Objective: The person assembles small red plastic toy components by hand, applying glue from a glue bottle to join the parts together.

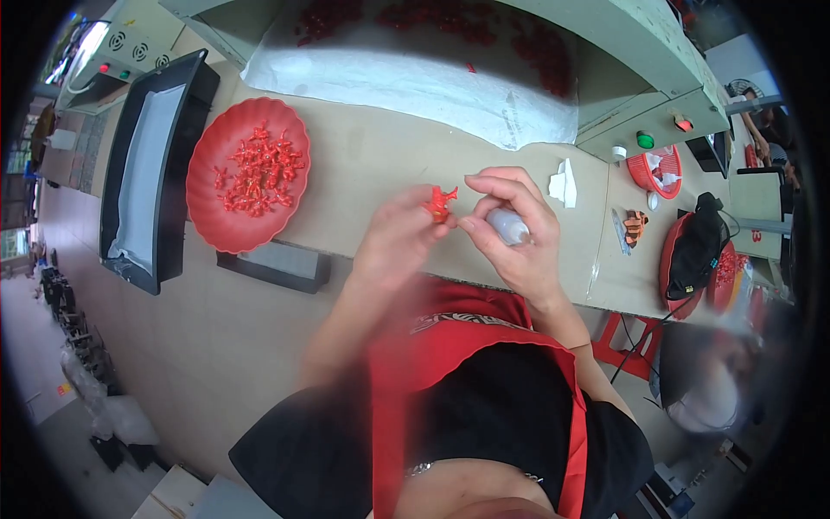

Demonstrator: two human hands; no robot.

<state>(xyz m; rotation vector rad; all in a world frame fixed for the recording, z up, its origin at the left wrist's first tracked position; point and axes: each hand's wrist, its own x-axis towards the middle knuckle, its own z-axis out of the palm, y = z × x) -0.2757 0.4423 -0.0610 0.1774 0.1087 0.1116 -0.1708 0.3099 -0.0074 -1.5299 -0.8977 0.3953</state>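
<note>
My left hand [393, 235] pinches a small glossy red figurine [441, 206] in its fingertips, above the near edge of the table. Close beside it, my right hand [529, 246] is curled round a small whitish squeeze bottle [507, 227]. The right thumb and forefinger reach toward the figurine; I cannot tell whether they touch it. A red scalloped plate [201, 186] stands to the left. On it lies a pile of similar red figurines [259, 173] with yellowish spots.
A black tray [207, 86] with a pale lining sits at far left. Ahead is a machine opening with a white sheet [406, 97] bearing red pieces. To the right are crumpled white paper [564, 183], a red basket [636, 171], a striped orange-black item [635, 227] and a black bag [694, 255].
</note>
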